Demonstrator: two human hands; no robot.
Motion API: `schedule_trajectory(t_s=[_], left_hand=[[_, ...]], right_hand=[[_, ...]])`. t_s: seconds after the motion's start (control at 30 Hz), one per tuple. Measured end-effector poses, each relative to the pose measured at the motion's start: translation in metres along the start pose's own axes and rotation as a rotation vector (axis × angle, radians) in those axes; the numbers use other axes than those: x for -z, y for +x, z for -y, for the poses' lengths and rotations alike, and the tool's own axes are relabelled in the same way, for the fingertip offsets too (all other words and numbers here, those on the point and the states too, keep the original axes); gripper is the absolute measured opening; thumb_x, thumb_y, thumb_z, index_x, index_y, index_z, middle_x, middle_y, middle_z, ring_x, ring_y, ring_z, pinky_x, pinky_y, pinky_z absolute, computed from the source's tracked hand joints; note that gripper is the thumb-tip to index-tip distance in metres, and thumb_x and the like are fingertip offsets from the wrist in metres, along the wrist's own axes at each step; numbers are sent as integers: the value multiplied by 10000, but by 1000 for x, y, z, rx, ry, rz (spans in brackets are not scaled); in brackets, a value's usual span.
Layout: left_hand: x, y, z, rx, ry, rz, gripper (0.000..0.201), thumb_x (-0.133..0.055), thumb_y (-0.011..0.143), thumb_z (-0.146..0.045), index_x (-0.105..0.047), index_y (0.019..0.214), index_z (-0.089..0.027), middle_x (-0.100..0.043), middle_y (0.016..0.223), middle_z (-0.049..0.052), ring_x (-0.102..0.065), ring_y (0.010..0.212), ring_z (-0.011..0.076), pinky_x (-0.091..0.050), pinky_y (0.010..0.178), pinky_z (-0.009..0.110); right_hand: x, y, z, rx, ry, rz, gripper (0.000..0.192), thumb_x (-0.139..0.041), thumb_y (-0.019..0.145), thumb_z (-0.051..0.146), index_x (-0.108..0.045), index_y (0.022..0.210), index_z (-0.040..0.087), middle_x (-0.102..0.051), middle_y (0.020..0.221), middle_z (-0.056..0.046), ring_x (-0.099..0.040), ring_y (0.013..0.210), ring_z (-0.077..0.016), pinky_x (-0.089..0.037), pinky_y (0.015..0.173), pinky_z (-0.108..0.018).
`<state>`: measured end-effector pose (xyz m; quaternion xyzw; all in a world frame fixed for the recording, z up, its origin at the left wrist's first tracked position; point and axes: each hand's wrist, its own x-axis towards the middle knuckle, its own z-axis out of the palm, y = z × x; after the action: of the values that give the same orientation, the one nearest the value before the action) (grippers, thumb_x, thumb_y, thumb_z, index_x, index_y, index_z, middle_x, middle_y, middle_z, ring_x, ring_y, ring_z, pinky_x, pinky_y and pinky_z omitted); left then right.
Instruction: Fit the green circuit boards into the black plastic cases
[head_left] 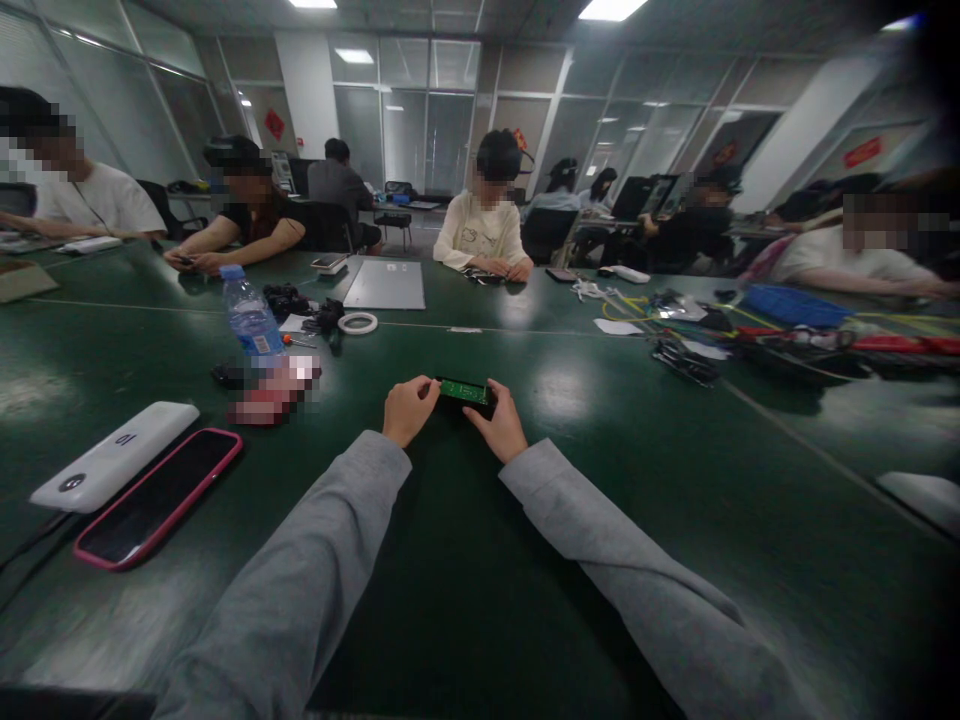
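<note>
Between my two hands is a small green circuit board [463,391] with a dark edge or casing around it, tilted toward me just above the green table [465,560]. My left hand [410,410] grips its left end, thumb and fingers closed on it. At the right end, my right hand [502,420] holds it with the thumb at the near edge and the fingers behind. Its underside and the fingertips behind it are hidden.
To the left lie a white power bank [116,455], a pink-edged phone [161,497] and a water bottle [251,315]. Farther back are a tape roll [358,323] and a silver laptop-like panel [385,284]. Cables and a blue pouch [795,305] lie right. Several people sit around.
</note>
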<state>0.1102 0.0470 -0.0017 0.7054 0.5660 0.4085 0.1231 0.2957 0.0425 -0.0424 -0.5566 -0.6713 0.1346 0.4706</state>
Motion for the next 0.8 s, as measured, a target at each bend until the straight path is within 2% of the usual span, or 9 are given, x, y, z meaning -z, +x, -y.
schedule_trajectory(t_s=[0.2, 0.43, 0.8], left_hand=[[0, 0, 0, -11, 10, -6, 379, -398, 878, -459, -682, 843, -210, -660, 725, 31, -557, 625, 140, -361, 598, 260], [-1, 0, 1, 8, 9, -12, 383, -391, 878, -464, -670, 818, -209, -646, 698, 22, -543, 602, 135, -351, 580, 260], [1, 0, 1, 16, -18, -5, 369, -390, 886, -455, -670, 887, -215, -654, 752, 30, -555, 641, 140, -365, 598, 261]], right_hand=[[0, 0, 1, -43, -26, 6, 657, -683, 703, 361, -402, 1253, 139, -510, 1155, -145, -484, 1092, -273, -411, 940, -470], [4, 0, 2, -49, 58, 28, 549, -688, 696, 386, -448, 1152, 196, -548, 1078, -95, -538, 992, -245, -452, 867, -444], [7, 0, 9, -32, 123, 30, 515, -680, 703, 383, -450, 1131, 211, -557, 1083, -81, -543, 1006, -236, -438, 899, -430]])
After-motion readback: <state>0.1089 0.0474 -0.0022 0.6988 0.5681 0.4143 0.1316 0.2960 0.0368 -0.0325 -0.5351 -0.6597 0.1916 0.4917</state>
